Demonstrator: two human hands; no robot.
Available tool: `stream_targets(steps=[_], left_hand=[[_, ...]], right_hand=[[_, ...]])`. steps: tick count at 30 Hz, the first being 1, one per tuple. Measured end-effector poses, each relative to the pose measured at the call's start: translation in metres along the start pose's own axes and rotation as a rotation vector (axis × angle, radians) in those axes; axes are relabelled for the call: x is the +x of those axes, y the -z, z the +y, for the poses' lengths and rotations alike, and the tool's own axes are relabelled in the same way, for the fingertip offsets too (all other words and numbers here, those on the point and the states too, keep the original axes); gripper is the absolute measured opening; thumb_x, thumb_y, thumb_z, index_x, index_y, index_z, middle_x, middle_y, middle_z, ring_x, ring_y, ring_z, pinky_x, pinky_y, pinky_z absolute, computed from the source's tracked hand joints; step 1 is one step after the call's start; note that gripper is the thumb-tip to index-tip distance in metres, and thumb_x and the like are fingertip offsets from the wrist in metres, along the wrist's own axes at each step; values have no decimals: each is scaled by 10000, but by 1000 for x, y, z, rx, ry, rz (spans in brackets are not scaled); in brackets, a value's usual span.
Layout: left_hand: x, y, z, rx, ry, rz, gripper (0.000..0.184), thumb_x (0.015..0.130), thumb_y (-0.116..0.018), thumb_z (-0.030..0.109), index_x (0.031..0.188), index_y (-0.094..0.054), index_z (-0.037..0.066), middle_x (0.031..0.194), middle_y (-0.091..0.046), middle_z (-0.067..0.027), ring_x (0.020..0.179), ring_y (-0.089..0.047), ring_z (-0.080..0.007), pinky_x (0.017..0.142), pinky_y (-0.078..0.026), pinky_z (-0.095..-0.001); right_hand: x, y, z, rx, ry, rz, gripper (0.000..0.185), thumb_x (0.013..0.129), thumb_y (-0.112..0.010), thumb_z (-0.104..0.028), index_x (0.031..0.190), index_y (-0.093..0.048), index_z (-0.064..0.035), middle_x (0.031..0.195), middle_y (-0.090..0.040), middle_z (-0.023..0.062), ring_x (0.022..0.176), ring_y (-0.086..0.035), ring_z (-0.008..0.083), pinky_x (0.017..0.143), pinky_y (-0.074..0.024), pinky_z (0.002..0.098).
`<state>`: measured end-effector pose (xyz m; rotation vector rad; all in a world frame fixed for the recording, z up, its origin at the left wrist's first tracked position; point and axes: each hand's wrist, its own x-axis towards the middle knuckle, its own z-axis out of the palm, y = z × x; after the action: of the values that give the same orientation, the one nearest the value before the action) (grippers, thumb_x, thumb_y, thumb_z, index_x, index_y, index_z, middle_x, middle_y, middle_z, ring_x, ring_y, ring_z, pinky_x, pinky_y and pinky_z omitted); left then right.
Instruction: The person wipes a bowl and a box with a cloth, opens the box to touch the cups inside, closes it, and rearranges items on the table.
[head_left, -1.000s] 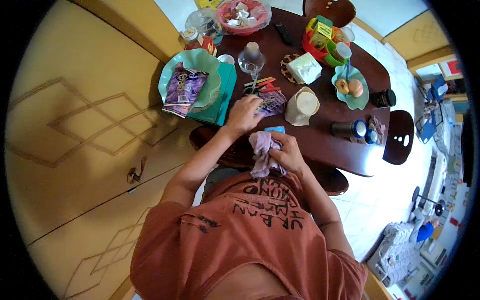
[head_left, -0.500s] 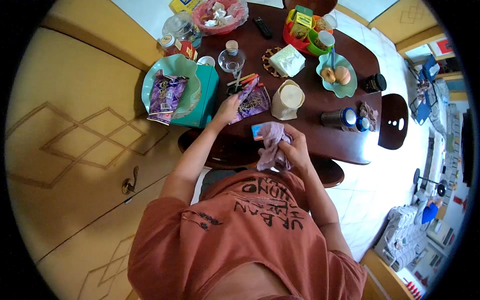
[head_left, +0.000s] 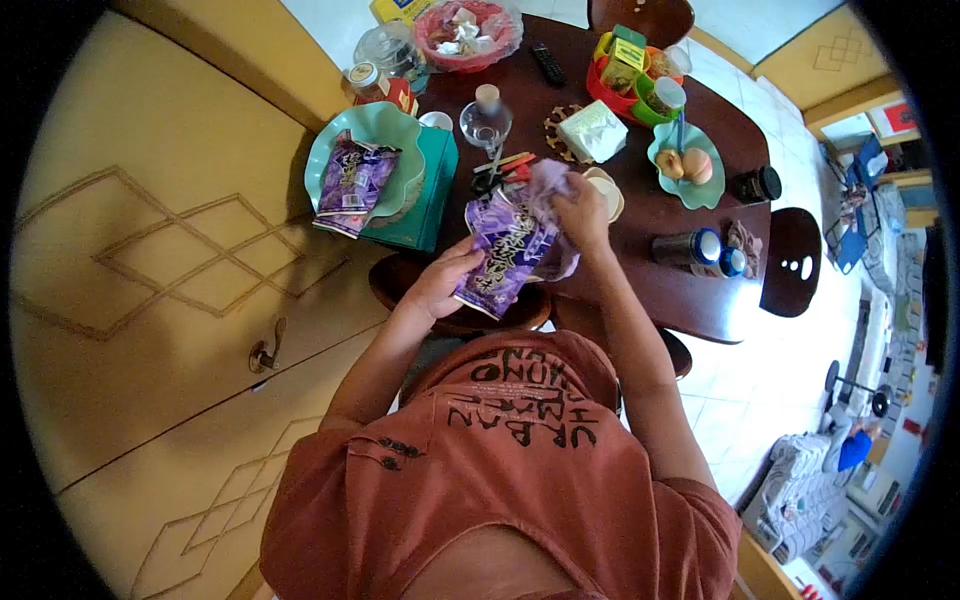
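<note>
My left hand (head_left: 443,284) grips a purple snack packet (head_left: 505,255) by its lower left edge and holds it up over the table's near edge. In my right hand (head_left: 584,214) is a crumpled mauve cloth (head_left: 549,184), at the packet's upper right corner. Whether cloth and packet touch I cannot tell. Behind my right hand stands a cream, paper-like container (head_left: 603,186), partly hidden. Scissors and red sticks (head_left: 516,170) lie just beyond the packet. To the left, more purple packets (head_left: 356,180) rest in a pale green scalloped dish (head_left: 404,135).
The dish sits on a teal box (head_left: 436,190). Around the dark table (head_left: 640,290) are a glass cup (head_left: 485,125), a tissue pack (head_left: 593,132), a red-lined basin (head_left: 430,45), a fruit dish (head_left: 712,190), a steel flask (head_left: 678,248) and a dark jar (head_left: 757,184).
My left hand has lifted the packet off the table and drawn it nearer. My right hand has carried the cloth forward to the packet's upper corner. The view has shifted slightly.
</note>
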<state>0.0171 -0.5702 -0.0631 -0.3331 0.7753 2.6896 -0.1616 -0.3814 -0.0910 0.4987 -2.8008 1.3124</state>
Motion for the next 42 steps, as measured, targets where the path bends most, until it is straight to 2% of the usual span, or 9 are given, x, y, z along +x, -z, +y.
stream_targets(steps=[7,15,22,24,27,31,35,39,42], left_hand=[[11,-7,2,12,-346,177,389,1003,-563,266,1309,-517,29,1239,-624,-72,1116,-612,-186,952,-494,-352],[-8,19,84,157,-612,507,430,976,-596,255,1315,-537,-3,1229,-638,-116,1098,-621,-211,933,-508,-374],[-42,83,193,899,-429,775,459,925,-658,195,1304,-563,-47,1295,-602,-172,1162,-576,-226,1006,-435,-341],[-34,99,195,1850,-514,1120,428,917,-643,181,1307,-577,17,1346,-555,-209,1179,-568,-341,988,-460,-402],[-20,59,185,2096,-930,741,522,887,-666,195,1384,-532,108,1404,-490,-227,1225,-523,-389,1020,-433,-451],[2,80,156,2457,-9,738,536,1008,-447,414,1512,-365,249,1602,-270,-60,1473,-246,-271,1189,-154,-550],[6,77,160,2401,94,731,544,1027,-327,472,1515,-362,236,1620,-224,-54,1502,-155,-272,1166,-36,-647],[24,21,141,2074,-743,607,391,917,-631,252,1289,-596,141,1372,-558,-114,1271,-513,-325,1073,-384,-488],[56,-14,77,1782,-681,223,274,804,-712,129,1059,-663,44,1074,-670,-124,974,-642,-332,855,-518,-411]], right_hand=[[-29,-7,-48,1304,-659,-264,257,964,-508,-175,1134,-603,-8,903,-659,87,828,-650,196,735,-534,311],[-73,5,-85,971,-210,-1142,391,833,-609,8,1223,-637,19,1123,-685,68,1004,-636,134,891,-509,285],[-76,9,-74,999,-354,-985,389,854,-608,11,1242,-627,28,1166,-680,89,1015,-647,152,920,-508,299],[-79,12,-80,1039,-384,-969,395,854,-605,8,1248,-621,28,1159,-681,86,1006,-648,148,917,-509,298],[-79,12,-74,1034,-396,-958,403,854,-596,4,1256,-611,28,1146,-682,82,1002,-644,140,917,-507,294],[-82,11,-55,959,-354,-955,391,848,-580,6,1237,-619,29,1128,-682,77,1002,-639,133,908,-505,288],[-83,17,-48,912,-335,-877,391,837,-583,0,1224,-626,33,1093,-694,73,964,-647,133,875,-514,285],[-89,22,-32,966,-396,-846,387,836,-579,6,1219,-631,32,1075,-700,78,950,-653,134,863,-521,285],[-87,37,-38,1041,-548,-800,381,835,-569,15,1208,-642,25,1067,-703,85,935,-659,136,845,-528,285]])
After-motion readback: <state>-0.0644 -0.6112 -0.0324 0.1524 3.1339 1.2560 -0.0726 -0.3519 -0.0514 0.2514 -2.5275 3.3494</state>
